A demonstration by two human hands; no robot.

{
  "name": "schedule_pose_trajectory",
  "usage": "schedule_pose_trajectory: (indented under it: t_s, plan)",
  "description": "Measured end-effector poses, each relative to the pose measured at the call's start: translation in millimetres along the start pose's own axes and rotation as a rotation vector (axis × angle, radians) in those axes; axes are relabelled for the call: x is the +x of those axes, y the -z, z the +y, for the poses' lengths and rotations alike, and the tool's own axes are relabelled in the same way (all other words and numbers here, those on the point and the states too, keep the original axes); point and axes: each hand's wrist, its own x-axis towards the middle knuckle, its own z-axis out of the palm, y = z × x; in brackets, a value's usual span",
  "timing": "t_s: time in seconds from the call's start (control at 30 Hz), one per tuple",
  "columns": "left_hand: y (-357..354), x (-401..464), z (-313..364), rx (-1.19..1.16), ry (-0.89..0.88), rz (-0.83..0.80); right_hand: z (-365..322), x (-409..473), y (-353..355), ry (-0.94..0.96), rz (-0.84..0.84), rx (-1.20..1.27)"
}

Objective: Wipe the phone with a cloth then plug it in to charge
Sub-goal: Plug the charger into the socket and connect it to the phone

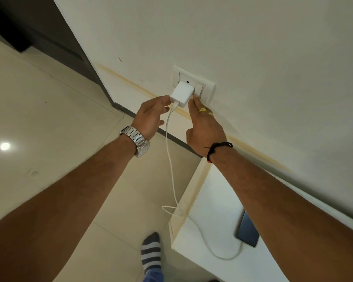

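A white charger brick (181, 94) sits in the wall socket plate (207, 86). Its white cable (170, 159) hangs down, loops over the table edge and runs to the dark phone (248, 231), which lies flat on the white table (212, 200), partly hidden by my right forearm. My left hand (153, 117), with a metal watch on the wrist, is open, its fingertips touching the brick's left side. My right hand (204, 123), wearing a gold ring, reaches with straight fingers to the switch on the plate beside the brick. No cloth is in view.
A cream wall fills the right and top. The beige tiled floor (39, 139) spreads to the left, with a dark door or cabinet (49, 27) at the top left. My foot in a striped sock (151, 253) stands by the table's corner.
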Motion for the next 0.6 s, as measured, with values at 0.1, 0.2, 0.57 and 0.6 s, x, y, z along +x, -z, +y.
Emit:
schedule_pose_trajectory:
  t_s: [0.1, 0.2, 0.57, 0.6]
  plan:
    - [1.6, 3.3, -1.0, 0.009, 0.005, 0.011, 5.0, 0.7, 1.6, 0.006, 0.000, -0.075]
    - [2.2, 7.4, -4.2, 0.020, 0.006, 0.011, 7.1, 3.2, 3.5, 0.010, -0.003, -0.106]
    - [-9.3, -10.4, -13.1, 0.014, -0.079, 0.313, 24.5, -27.2, 8.4, -0.085, 0.094, 0.306]
    - [-11.4, -14.3, -13.5, 0.036, -0.104, 0.349, 27.1, -33.8, 8.7, -0.126, 0.122, 0.379]
